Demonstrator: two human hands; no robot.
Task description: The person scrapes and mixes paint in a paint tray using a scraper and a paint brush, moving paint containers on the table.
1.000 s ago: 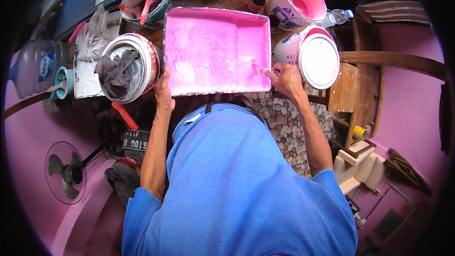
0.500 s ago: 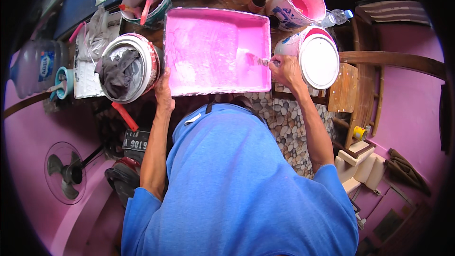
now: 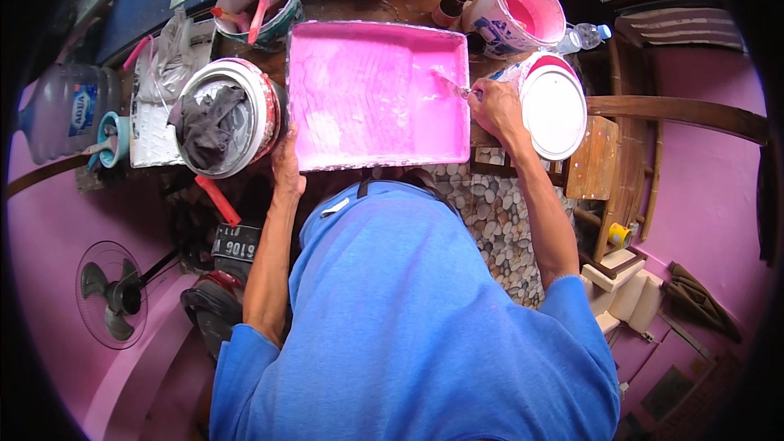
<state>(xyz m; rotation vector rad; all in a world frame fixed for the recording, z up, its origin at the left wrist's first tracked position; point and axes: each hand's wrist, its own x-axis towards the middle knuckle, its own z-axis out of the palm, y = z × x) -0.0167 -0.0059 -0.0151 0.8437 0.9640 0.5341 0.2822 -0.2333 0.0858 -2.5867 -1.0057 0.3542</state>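
Observation:
A paint tray with pink paint spread over its bottom lies in front of me, deepest-looking pink at its right end. At its near left corner, my left hand grips the edge, with the fingers partly hidden under or behind it. My right hand, at the right rim, is closed around a small paint-smeared hand tool. Its flat end reaches into the pink paint; whether it is a brush or a scraper cannot be made out. Close to that hand stands a white-lidded paint bucket.
Left of the tray is a bucket with a dark rag on top. Farther back stand a tub with pink-handled tools, a dark bottle, an open pink paint bucket and a plastic bottle. A wooden stool is at right.
My right hand and the tool have moved slightly away from me along the tray's right side. The paint surface shows more ridges. My left hand stays on the tray's corner.

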